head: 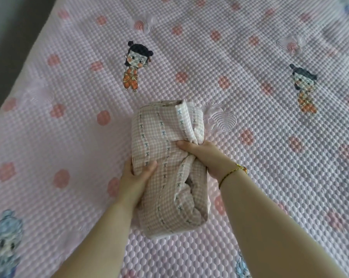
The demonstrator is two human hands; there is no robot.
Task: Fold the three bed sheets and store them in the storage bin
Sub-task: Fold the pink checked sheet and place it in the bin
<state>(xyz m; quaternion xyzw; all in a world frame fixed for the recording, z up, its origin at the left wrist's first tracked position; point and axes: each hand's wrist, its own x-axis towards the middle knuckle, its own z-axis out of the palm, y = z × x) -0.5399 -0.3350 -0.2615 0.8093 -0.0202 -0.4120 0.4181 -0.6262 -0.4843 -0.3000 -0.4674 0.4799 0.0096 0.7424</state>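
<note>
A beige checked bed sheet (159, 137) with rows of small blue marks lies folded into a thick, narrow bundle in the middle of the bed. My left hand (135, 181) grips the bundle's left side, thumb on top and fingers curled under its edge. My right hand (205, 157) holds a gathered fold of the sheet on the bundle's right side, fingers tucked into the cloth. A thin gold bracelet sits on my right wrist. No storage bin and no other sheets are in view.
The bundle rests on a quilted pink bed cover (250, 67) with pink dots and cartoon figures. The bed's left edge (19, 63) runs diagonally at the upper left, with dark floor beyond it.
</note>
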